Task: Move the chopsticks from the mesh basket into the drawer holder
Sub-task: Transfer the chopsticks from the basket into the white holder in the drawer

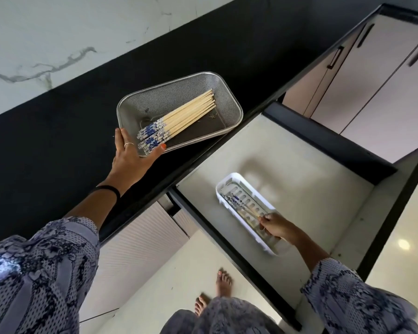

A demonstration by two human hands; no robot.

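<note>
Right hand (276, 227), lower right, pinches chopsticks in white holder (223, 186); release them flat along its slots. Left hand (130, 156) grips mesh basket (229, 92) rim, centre frame; bundle (179, 119) remains inside.

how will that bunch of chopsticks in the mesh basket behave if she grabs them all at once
The chopsticks look like thin, stiff wood, so probably rigid and light. They lie loose, side by side, so a bunch may fan out or slip apart. The glossy blue-patterned ends by her left hand may be slicker than the bare wood.
</note>
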